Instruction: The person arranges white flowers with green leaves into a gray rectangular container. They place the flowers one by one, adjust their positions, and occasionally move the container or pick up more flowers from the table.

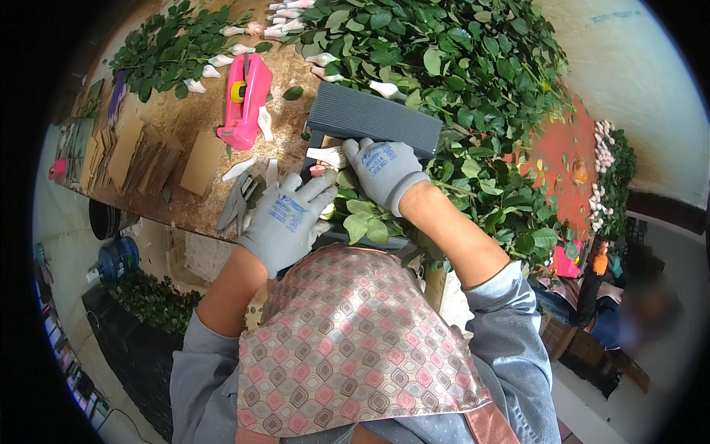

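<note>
L hand (290,222): fngrs part-spread, hold unclear | R hand (381,170): half-curled by wht-wrapped bud (327,156), hold unclear

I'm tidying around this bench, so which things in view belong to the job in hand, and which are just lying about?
Seem to belong:
white-sleeved bud, by the right hand
leafy stems, by the left hand
dark ridged stand
pink tape dispenser, probably, though untouched

Seem just lying about:
loose green leaf, right of the dispenser
blue water jug, far left
</note>
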Motion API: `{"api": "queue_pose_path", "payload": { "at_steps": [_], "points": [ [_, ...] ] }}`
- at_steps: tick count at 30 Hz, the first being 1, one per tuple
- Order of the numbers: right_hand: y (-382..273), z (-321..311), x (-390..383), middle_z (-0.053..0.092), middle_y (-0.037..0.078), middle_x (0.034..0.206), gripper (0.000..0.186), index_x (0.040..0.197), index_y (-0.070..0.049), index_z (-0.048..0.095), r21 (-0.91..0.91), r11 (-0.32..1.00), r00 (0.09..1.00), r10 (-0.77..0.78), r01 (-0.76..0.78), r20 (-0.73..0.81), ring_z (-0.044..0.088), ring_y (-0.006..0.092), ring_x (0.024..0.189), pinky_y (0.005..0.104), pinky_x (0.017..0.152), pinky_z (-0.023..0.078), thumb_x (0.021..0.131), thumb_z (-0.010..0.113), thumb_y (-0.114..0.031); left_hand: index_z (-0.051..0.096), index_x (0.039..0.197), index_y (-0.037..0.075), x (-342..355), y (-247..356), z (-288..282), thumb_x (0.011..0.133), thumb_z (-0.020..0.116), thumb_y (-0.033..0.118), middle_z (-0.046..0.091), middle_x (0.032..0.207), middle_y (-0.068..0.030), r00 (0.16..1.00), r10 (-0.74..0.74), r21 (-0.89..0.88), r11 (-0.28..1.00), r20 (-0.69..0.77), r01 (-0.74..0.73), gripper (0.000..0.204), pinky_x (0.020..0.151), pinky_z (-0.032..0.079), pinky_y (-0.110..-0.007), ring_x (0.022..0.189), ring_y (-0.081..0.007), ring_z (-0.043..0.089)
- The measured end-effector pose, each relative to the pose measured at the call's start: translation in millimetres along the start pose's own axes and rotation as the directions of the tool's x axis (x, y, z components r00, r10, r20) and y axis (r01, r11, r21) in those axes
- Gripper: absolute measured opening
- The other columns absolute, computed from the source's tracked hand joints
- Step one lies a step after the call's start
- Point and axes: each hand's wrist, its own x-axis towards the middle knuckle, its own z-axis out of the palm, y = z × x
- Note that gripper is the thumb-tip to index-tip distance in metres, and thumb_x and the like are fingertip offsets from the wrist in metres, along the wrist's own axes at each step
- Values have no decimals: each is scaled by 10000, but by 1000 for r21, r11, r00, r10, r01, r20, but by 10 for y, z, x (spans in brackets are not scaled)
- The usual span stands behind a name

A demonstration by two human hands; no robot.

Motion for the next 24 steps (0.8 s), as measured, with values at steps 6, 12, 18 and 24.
{"api": "queue_pose_path", "payload": {
  "at_steps": [6, 12, 18, 24],
  "points": [
    [18, -9, 27, 707, 190, 1106, 272, 1208, -42, 562, 32, 999, 1000, -23, 23, 5, 742, 368, 950, 495, 746, 602, 952, 579, -128, 673, 1248, 94, 337, -557, -44, 891, 718, 205, 685, 1135, -109, 987, 15, -1, 1000, -158, -15, 377, 971, 498, -448, 1033, -317, 627],
    [58, 106, 6, 692, 180, 1122, 282, 1220, -42, 559, 69, 997, 998, -14, 18, -54, 741, 365, 940, 484, 739, 601, 952, 577, -127, 660, 1045, 98, 565, -640, 142, 874, 682, 137, 655, 983, -85, 998, -21, 285, 958, 58, 4, 177, 849, 519, -442, 984, -299, 652],
    [39, 145, 16, 689, 168, 1136, 454, 1256, -56, 542, 77, 996, 998, 55, -53, -23, 730, 362, 982, 455, 774, 599, 859, 729, -176, 634, 960, 105, 563, -707, 74, 817, 654, 74, 639, 931, -76, 999, 36, 307, 951, -8, -31, 148, 812, 526, -434, 961, -288, 659],
    [14, 129, 32, 702, 179, 1123, 348, 1264, -51, 550, 54, 998, 998, 38, -36, -42, 742, 362, 944, 461, 754, 600, 937, 618, -146, 659, 937, 86, 216, -1366, 68, 851, 670, 106, 655, 943, -109, 953, -209, 267, 927, -220, 265, 88, 812, 520, -449, 975, -326, 655]
  ]
}}
